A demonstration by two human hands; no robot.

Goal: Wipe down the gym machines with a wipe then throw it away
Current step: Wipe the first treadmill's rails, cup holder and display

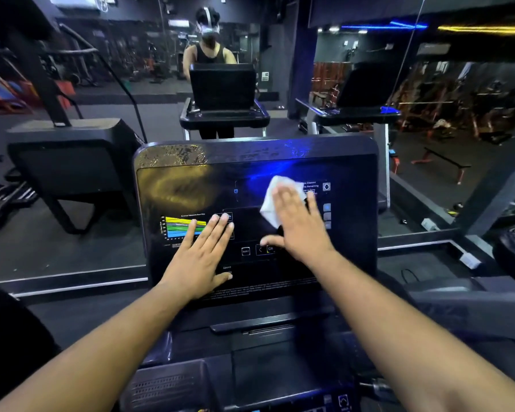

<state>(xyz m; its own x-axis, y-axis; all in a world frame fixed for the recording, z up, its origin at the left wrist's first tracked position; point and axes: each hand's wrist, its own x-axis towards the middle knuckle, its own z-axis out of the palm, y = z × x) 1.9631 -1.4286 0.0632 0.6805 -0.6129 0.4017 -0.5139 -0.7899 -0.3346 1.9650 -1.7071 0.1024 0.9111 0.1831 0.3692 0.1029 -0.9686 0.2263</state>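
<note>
A: What's around the treadmill console [256,221]?

B: A mirror [161,84] ahead reflects the person and the console's back; another machine [72,162] stands to the left.

A: And the hands?

B: The right hand [298,224], fingers straight and slightly spread, presses the white wipe [272,200] flat on the console's upper right. The left hand [199,251] lies flat, fingers together, partly covering a coloured chart [179,228].

A: Anything unclear?

B: The hand hides much of the wipe; glare blurs the screen's upper left, and the small print is unreadable.
</note>
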